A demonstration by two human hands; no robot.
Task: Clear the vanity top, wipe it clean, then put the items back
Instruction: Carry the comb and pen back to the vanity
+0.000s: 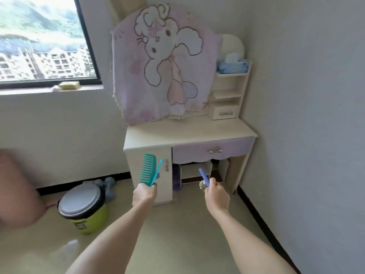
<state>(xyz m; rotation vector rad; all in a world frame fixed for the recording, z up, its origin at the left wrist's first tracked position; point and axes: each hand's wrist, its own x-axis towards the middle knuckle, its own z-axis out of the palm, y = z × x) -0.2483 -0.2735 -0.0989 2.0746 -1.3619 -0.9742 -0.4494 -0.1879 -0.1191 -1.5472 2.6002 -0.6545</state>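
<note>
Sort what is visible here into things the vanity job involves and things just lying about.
Job:
- vanity top
- teal combs in the left hand
- blue comb and a small pale item in the right hand

Lying about:
- bin
- tissue pack on the shelf
- yellow sponge on the sill
- cloth over the mirror

The label on the green bin is unreadable.

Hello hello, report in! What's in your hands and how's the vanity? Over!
Left hand grips teal combs. Right hand grips a blue stick and a pale bunched thing. Vanity top bare. Path clear.
</note>
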